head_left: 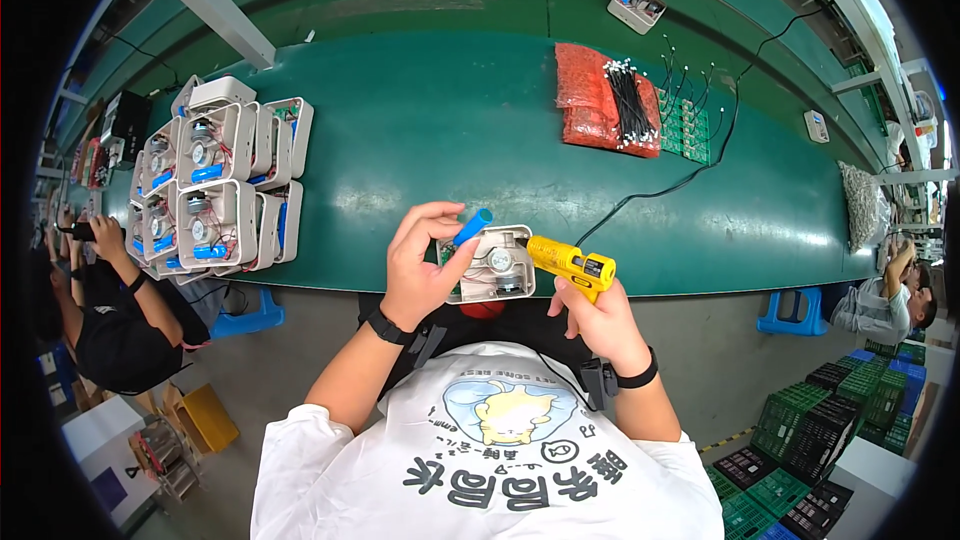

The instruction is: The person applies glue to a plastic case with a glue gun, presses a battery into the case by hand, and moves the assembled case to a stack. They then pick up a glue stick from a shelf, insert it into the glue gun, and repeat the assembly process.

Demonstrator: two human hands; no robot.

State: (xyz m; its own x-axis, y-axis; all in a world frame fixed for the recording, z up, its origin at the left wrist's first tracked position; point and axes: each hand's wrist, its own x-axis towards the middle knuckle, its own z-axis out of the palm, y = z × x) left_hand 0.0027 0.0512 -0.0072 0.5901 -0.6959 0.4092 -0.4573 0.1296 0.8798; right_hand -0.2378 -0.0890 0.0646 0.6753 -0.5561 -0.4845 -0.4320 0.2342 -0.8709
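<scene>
My left hand (420,265) pinches a blue cylindrical battery (473,227) between thumb and fingers, tilted above the left side of an open white plastic housing (480,286). A round silver part (501,260) and thin wires lie inside the housing, which rests at the table's near edge. In my right hand (600,318) is a yellow hot glue gun (568,261). Its front end points left, at the housing's right wall. Whether the nozzle touches the housing I cannot tell.
Stacked white housings (215,202) with blue batteries stand on the green table (420,130) at left. Red bubble-wrap (590,100), black wires (630,105) and green circuit boards (686,126) lie at far right. A black cable (690,180) crosses there. Other people sit at both sides.
</scene>
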